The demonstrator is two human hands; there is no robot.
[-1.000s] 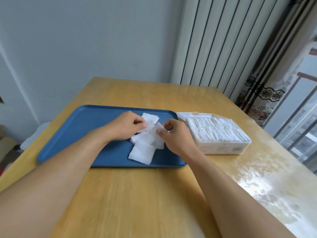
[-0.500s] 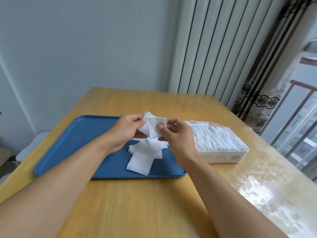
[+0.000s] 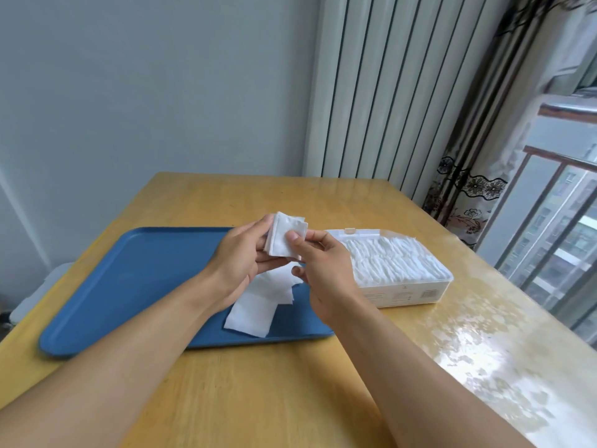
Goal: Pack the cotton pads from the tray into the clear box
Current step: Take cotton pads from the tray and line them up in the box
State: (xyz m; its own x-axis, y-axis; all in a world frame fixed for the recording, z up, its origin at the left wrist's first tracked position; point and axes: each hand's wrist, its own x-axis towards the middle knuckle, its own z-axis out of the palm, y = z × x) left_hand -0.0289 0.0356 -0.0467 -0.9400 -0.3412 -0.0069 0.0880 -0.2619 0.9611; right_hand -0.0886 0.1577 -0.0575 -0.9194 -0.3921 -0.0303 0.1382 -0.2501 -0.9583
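Blue tray (image 3: 129, 286) taken as landmark, lying on wooden table (image 3: 258, 399). Small stack of cotton pads (image 3: 286, 236) held raised above the tray's far right corner, clear of its surface. Left hand (image 3: 240, 263) gripping the stack from the left, fingers curled behind the pads, thumb at the upper left edge. Right hand (image 3: 323, 266) pinching the stack's lower right, thumb pressed on the front face, fingers curled behind. Loose cotton pads (image 3: 261, 299) lying overlapped on the tray's right part, below the hands. Clear box (image 3: 407, 292) standing just right of the tray on the table, open-topped, nearly filled with rows of white pads. Striped curtain (image 3: 387, 92) hanging behind the table, beyond the tray.
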